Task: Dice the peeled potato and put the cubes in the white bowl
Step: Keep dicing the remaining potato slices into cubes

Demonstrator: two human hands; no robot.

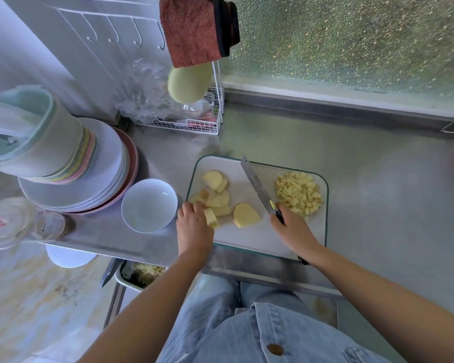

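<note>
Potato slices (218,197) lay centre frame on the cutting board (247,237), with the diced cubes (298,196) piled at its right end. I saw the left hand (193,226) curled at the slices' lower-left edge, fingers pinching one piece. The right hand (291,229) wrapped the knife (257,187) handle, blade angled up-left between slices and cubes. The white bowl (148,205) sat just left of the board, below the plate stack (108,163).

One camera on my head, looking down.
It looks wide and close at the cutting board (247,239) in the middle; my arms (147,305) show at the bottom edge.
</note>
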